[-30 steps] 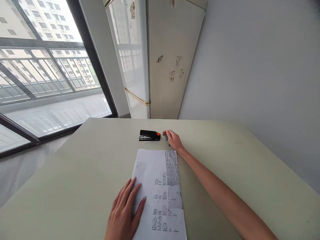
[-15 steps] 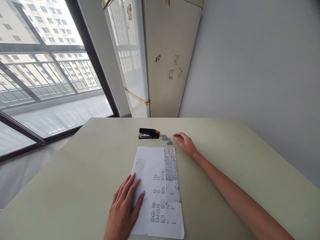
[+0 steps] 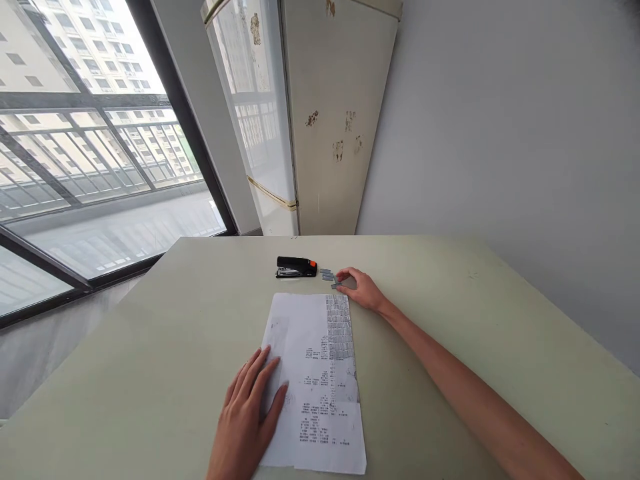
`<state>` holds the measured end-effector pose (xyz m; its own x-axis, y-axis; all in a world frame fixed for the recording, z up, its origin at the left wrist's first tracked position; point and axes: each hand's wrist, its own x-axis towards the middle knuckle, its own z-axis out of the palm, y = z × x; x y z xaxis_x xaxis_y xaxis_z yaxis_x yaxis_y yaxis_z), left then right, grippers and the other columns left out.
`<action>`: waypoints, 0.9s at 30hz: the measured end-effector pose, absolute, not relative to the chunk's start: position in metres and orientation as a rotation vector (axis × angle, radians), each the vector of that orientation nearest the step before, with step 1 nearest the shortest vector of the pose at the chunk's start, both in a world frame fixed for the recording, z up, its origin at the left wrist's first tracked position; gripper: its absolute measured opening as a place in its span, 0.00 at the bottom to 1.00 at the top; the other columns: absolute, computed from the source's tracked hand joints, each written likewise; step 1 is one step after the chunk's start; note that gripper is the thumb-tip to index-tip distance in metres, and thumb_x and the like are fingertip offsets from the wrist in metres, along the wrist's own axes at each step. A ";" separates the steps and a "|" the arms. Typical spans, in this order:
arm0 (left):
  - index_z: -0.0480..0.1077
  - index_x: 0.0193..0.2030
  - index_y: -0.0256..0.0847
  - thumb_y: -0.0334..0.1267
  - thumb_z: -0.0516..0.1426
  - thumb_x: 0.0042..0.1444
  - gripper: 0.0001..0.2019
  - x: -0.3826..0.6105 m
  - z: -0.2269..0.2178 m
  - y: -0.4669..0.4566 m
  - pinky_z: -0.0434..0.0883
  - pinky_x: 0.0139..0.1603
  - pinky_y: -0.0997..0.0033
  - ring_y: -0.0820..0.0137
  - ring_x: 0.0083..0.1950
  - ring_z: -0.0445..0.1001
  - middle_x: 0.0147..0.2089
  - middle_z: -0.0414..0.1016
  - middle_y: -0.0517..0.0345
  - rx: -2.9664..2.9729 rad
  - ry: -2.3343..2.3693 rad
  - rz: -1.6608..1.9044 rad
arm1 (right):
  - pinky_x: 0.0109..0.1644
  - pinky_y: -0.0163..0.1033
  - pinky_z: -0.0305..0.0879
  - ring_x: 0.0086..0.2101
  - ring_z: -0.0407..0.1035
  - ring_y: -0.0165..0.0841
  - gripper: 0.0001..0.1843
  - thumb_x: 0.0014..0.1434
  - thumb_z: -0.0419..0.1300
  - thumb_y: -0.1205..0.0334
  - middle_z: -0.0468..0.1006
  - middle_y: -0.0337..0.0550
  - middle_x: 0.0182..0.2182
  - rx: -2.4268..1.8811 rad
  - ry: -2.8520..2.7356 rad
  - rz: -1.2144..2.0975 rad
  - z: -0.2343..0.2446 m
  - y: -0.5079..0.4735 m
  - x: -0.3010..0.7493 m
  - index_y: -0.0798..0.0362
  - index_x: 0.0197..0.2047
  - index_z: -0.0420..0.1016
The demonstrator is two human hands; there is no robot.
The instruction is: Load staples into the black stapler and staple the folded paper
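My right hand [image 3: 361,289] is stretched out ahead over the table [image 3: 465,333], fingers curled loosely, palm down. Fingertips [image 3: 341,275] sit right at a small cluster of loose staple strips [image 3: 329,274], touching the nearest one. Can't tell if thumb and finger actually pinch a strip or just rest on it, too small to see. The strips lie just off my fingertips on the thumb side, flat on the table.

Just past the strips, further the same way, is a black stapler [image 3: 296,267] with an orange end, lying on its base, closed, apart from my hand. The orange end faces the strips.

My left hand [image 3: 247,417] is close to my body, spread flat, fingers out and pressing down on the near left part of a printed paper sheet [image 3: 320,333]. Nothing gripped, just palm and fingers on top. The sheet lies flat between my two hands, its far right corner just under my right wrist side, near but not touching the strips.

Beyond the table edge: tall pale fridge [image 3: 310,120] with stained spots, big window [image 3: 90,147] off past my left hand, plain wall [image 3: 500,133] beyond my right.
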<state>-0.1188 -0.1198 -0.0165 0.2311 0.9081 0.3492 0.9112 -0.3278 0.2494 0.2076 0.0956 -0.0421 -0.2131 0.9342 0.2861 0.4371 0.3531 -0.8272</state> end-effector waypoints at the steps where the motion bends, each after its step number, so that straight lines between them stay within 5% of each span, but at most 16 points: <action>1: 0.66 0.69 0.52 0.47 0.54 0.71 0.22 -0.119 -0.016 -0.120 0.74 0.66 0.45 0.53 0.72 0.68 0.74 0.66 0.56 -2.460 -1.816 -0.691 | 0.60 0.50 0.69 0.48 0.77 0.39 0.13 0.59 0.67 0.59 0.83 0.42 0.45 -1.206 -1.810 0.768 -0.043 0.097 0.206 0.47 0.48 0.76; 12: 0.66 0.69 0.51 0.47 0.55 0.71 0.22 -0.120 -0.017 -0.120 0.72 0.67 0.44 0.53 0.73 0.67 0.74 0.66 0.54 -2.473 -1.823 -0.680 | 0.61 0.55 0.66 0.53 0.70 0.46 0.20 0.57 0.70 0.49 0.81 0.45 0.48 -1.290 -1.747 0.592 -0.054 0.102 0.201 0.46 0.50 0.73; 27: 0.66 0.69 0.52 0.46 0.56 0.70 0.22 -0.118 -0.014 -0.120 0.72 0.67 0.45 0.52 0.72 0.67 0.73 0.67 0.55 -2.472 -1.830 -0.722 | 0.59 0.53 0.66 0.52 0.71 0.45 0.16 0.60 0.68 0.50 0.83 0.43 0.46 -1.337 -1.793 0.577 -0.050 0.101 0.198 0.45 0.48 0.74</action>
<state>-0.1179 -0.1197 -0.0137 0.2246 0.9103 0.3476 0.9025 -0.3289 0.2782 0.1980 0.1006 -0.0497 -0.1130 0.9367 0.3314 0.5676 0.3346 -0.7522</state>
